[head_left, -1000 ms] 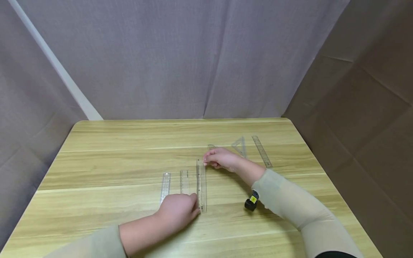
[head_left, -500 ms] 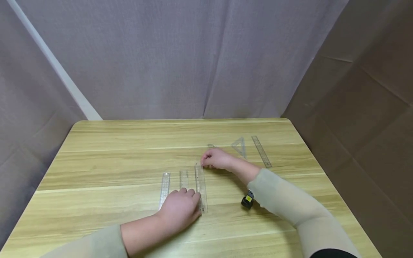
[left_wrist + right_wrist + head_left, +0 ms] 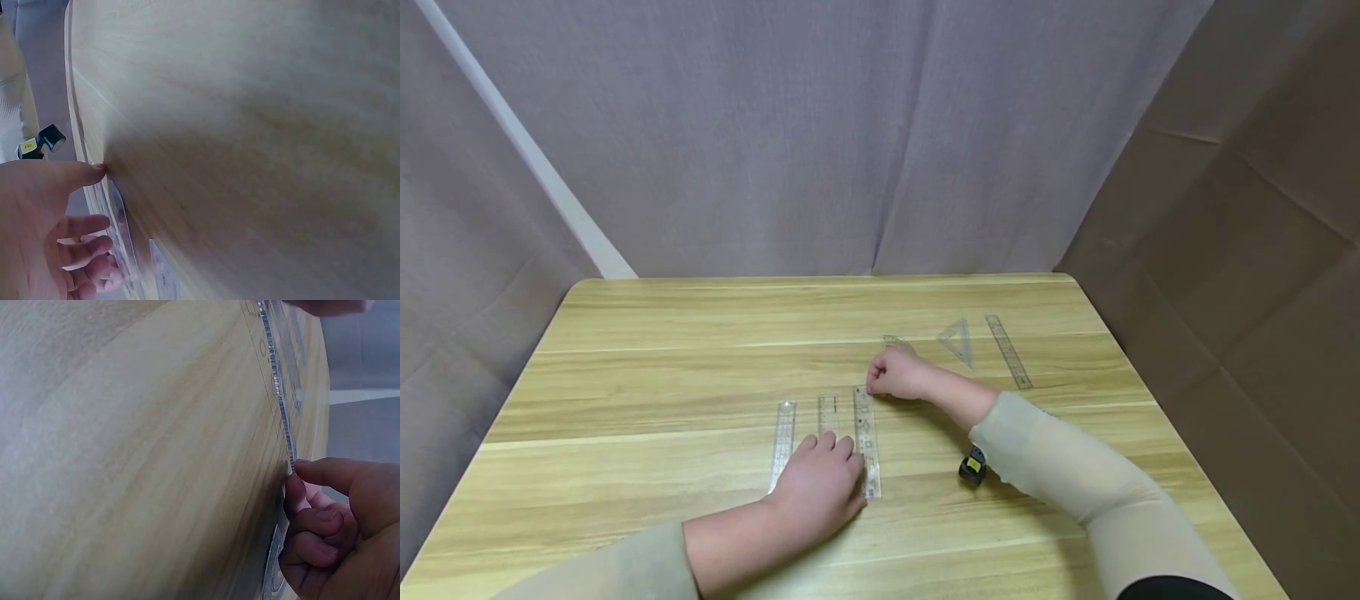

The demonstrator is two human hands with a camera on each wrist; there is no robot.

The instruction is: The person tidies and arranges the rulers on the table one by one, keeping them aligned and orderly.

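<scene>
Three clear plastic rulers lie side by side on the wooden table (image 3: 647,367): a left ruler (image 3: 784,437), a short ruler (image 3: 827,412) and a long ruler (image 3: 866,437). My left hand (image 3: 822,487) rests flat with straight fingers on the near ends of the short and long rulers. In the left wrist view, my left hand (image 3: 37,231) has its thumb against the long ruler's edge (image 3: 122,228). My right hand (image 3: 891,373) is curled and pinches the long ruler's far end (image 3: 289,464) between thumb (image 3: 325,472) and bent forefinger.
A clear set square (image 3: 957,340), another clear ruler (image 3: 1008,351) and a small clear piece (image 3: 892,340) lie at the back right. A small black device with a yellow label (image 3: 972,467) sits under my right forearm. Grey curtains surround the table.
The long ruler, earlier tilted up on its edge, now lies flat and closer to the short ruler. My left hand slid forward onto the ruler ends; my right hand drew slightly nearer and leftward.
</scene>
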